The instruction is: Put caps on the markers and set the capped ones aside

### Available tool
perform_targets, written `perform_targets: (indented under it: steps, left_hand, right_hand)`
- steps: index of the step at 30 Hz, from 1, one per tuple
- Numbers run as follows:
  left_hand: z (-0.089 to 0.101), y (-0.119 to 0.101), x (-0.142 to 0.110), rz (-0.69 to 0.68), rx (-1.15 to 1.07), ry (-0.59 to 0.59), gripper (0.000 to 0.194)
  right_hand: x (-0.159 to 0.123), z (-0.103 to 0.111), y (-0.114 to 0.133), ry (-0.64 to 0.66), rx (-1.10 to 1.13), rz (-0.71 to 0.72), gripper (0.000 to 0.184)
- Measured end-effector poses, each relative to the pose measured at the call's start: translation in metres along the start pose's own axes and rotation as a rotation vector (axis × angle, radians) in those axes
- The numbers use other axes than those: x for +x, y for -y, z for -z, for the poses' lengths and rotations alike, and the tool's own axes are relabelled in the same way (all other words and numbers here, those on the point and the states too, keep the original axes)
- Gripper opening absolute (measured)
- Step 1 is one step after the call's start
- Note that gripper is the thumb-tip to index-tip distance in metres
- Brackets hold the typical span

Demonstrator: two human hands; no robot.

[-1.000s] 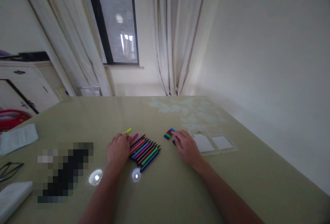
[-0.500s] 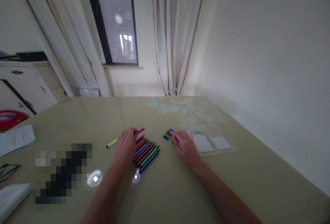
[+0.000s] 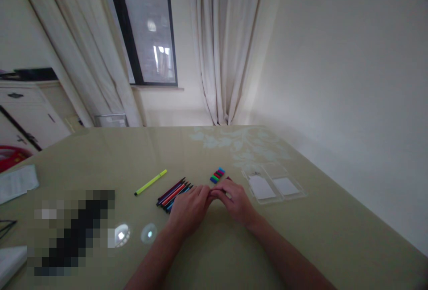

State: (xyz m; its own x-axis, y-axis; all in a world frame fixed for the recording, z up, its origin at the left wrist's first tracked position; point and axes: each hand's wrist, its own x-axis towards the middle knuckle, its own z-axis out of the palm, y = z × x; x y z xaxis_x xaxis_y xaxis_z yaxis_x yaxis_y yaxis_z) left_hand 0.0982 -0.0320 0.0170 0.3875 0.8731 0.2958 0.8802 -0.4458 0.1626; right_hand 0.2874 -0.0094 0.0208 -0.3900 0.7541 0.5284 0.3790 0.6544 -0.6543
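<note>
My left hand [image 3: 191, 204] is closed, its fingertips meeting those of my right hand over the table. My right hand [image 3: 236, 198] is closed too, with fingers bent in a pinch. What they grip between them is hidden. A small dark maroon end shows just above my right index finger; whether it is held cannot be told. Under and left of my left hand lies a row of uncapped felt-tip markers [image 3: 171, 193], partly covered. Several coloured marker caps [image 3: 217, 175] sit side by side beyond the fingers. A yellow marker [image 3: 150, 183] lies apart at the left.
An open clear plastic case [image 3: 281, 195] with white paper inserts lies right of my right hand. On the left are a blurred dark object [image 3: 75, 232], a pale packet [image 3: 20, 183] and a white box [image 3: 11, 263]. The wall borders the table's right edge.
My left hand has moved right, from beside the yellow marker to meet my right hand. The pink marker it held is out of sight. More of the yellow marker shows.
</note>
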Motion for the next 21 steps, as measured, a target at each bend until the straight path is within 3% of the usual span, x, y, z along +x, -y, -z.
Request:
perform_targets:
  steps: [5,8,11,13,17,21]
  left_hand:
    - [0.007,-0.003,0.002,0.087,0.002,0.092,0.039]
    - [0.012,0.01,0.002,0.267,0.021,0.113,0.048]
    - [0.014,0.035,0.0,0.443,0.016,0.015,0.045]
    - [0.011,0.054,-0.003,0.487,0.076,-0.075,0.041]
    - [-0.001,0.084,-0.009,0.505,0.22,-0.145,0.036]
    - [-0.011,0.1,-0.012,0.534,0.211,-0.142,0.04]
  right_hand:
    - [0.002,0.001,0.002,-0.033,0.063,-0.011,0.029]
    - [0.004,0.009,-0.005,-0.129,0.084,-0.084,0.024]
    - [0.007,0.022,-0.02,-0.308,0.044,-0.174,0.023]
    - [0.007,0.027,-0.033,-0.399,-0.05,-0.2,0.024]
    - [0.004,0.026,-0.062,-0.335,-0.231,-0.226,0.028]
    - [-0.001,0.02,-0.077,-0.244,-0.383,-0.266,0.029]
